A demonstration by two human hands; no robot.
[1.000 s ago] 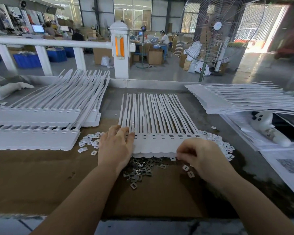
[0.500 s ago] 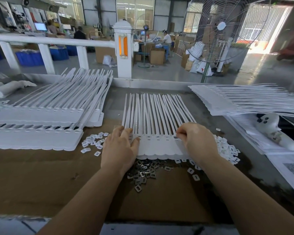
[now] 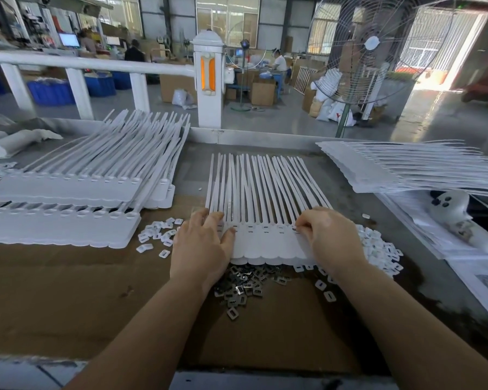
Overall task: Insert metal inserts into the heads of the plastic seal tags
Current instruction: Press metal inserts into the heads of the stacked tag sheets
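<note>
Movement since a moment ago: the right hand has left the near edge of the tag strip, beside the pile of metal inserts, and now sits at the strip's right end, fingertips pinched over the last head slot; probably seating an insert, though none shows between them; the left hand lies flat and loose on the strip's left end, pinning it to the cardboard at the desk's middle.
</note>
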